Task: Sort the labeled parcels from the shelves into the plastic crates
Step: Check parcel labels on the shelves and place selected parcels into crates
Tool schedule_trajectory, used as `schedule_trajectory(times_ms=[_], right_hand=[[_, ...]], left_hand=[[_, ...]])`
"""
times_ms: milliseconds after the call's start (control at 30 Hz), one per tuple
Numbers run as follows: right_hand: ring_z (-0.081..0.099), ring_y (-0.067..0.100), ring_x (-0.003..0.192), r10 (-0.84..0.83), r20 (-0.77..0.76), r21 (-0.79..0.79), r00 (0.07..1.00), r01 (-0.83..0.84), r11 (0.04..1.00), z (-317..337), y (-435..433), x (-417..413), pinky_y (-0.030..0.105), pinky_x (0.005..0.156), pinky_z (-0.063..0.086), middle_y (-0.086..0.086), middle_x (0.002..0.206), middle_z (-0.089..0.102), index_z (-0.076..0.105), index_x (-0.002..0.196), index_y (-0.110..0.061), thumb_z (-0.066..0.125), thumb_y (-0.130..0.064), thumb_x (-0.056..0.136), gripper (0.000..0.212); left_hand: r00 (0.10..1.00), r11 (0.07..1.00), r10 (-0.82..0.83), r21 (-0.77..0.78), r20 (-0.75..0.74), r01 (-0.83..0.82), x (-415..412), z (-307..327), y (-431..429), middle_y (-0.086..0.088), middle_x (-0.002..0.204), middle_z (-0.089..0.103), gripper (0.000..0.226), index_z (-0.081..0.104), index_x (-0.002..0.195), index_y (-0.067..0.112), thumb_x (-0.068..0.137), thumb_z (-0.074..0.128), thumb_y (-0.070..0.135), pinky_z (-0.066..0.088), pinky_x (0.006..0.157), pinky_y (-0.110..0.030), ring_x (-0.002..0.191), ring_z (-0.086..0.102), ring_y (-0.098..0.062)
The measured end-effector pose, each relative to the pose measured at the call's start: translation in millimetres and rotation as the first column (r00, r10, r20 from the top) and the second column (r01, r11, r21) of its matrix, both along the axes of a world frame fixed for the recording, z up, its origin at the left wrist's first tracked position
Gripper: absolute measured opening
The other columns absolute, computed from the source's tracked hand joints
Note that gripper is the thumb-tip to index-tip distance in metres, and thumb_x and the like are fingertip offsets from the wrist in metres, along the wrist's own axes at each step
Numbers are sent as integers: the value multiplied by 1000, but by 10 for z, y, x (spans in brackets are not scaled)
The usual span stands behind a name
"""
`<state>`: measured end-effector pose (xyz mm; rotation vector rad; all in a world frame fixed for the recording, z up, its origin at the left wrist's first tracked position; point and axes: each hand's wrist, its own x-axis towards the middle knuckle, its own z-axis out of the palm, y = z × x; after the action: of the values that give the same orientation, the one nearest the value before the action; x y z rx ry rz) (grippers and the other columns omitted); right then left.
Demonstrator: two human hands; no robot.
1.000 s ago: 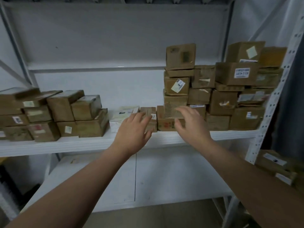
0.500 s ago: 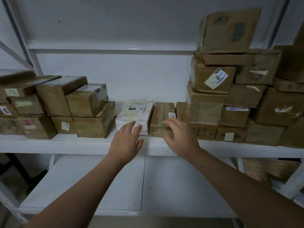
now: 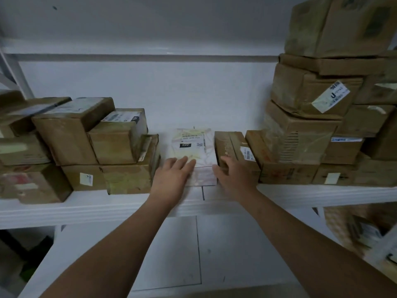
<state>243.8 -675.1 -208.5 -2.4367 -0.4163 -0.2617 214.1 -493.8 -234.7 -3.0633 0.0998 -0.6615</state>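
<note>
At the far left of the shelf (image 3: 64, 211) a heap of brown parcels (image 3: 71, 130) is stacked two and three high, the lowest flat one (image 3: 133, 175) reaching almost to the middle gap. Just beside it is the parcel being dealt with: a white parcel (image 3: 193, 147) with a printed label and a black tag on top. It lies flat with its long axis running from the shelf's front edge back toward the wall, its short face towards the person.

The left hand (image 3: 171, 179) is on it, fingers fairly straight and laid over the near top edge, pressing or resting rather than wrapped round anything. The right hand (image 3: 233, 177) sits just to the right, bent fingers against the front corner of the narrow brown parcel (image 3: 234, 147) touching the white one's right side, thumb reaching towards the seam between the two. Whether it grips either box I cannot tell.

Further right a tall pile of brown parcels (image 3: 311, 93) leans a little.

To my eye the white parcel lies straight ahead of both hands, the left nearer. It is hemmed in at the sides, so it would probably have to slide forward along its length. No crate shows from here.
</note>
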Motion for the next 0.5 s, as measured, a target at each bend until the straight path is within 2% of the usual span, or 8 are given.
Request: schedule_trajectory(times_ms=[100,167,200,267,333,400,433,500], right_hand=[[51,19,85,-73,55,38,996,71,997,-106,104,36,34,83,35,-4,78,54,62,91,-16,44,-46,94,35],[48,18,79,-121,78,42,990,118,992,-170,173,50,39,93,34,-10,66,44,52,74,-18,39,-50,91,38],[50,20,81,-132,78,36,988,129,991,-194,206,44,45,101,31,-10,68,46,51,73,-19,39,-51,90,38],[55,21,92,-147,82,66,986,142,988,-242,260,28,53,108,24,-5,80,58,59,83,-18,43,-53,88,39],[54,19,96,-140,72,166,988,127,978,-288,278,2,54,111,20,-3,90,61,61,99,-13,55,-47,89,36],[51,14,89,-81,46,304,996,64,951,-314,280,-46,57,109,26,-8,86,55,53,103,-13,61,-41,89,32],[52,12,86,-47,38,358,998,30,933,-315,280,-80,59,106,30,-11,85,54,49,102,-17,59,-46,87,34],[54,2,82,-13,50,394,999,-8,919,-348,277,-110,63,103,33,-15,82,54,45,100,-23,51,-54,84,35]], left_hand=[[980,989,-112,-74,162,125,-54,-77,112,-8,119,67,36,68,116,17,86,49,21,55,67,-45,95,62,-39],[958,978,-159,-91,240,185,-102,-131,148,-7,114,69,36,71,109,15,85,45,22,56,67,-43,91,62,-38],[944,972,-178,-98,279,212,-131,-158,150,-7,113,70,34,72,106,14,85,47,21,56,70,-42,91,62,-38],[927,951,-173,-189,334,245,-214,-200,129,-10,113,68,28,73,101,10,87,51,17,55,78,-41,96,61,-38],[941,881,-72,-422,330,215,-321,-175,63,-16,125,58,19,71,103,6,90,58,9,49,90,-33,111,56,-34],[955,752,69,-644,289,140,-392,-92,-2,-17,144,38,25,64,117,5,93,60,11,30,100,-16,131,41,-26],[958,702,111,-704,264,113,-416,-36,-33,-16,150,29,33,57,126,6,95,58,14,21,99,-10,137,32,-23],[968,632,133,-771,213,83,-425,58,-73,-12,152,31,47,42,141,7,97,55,19,17,94,-6,139,31,-19]])
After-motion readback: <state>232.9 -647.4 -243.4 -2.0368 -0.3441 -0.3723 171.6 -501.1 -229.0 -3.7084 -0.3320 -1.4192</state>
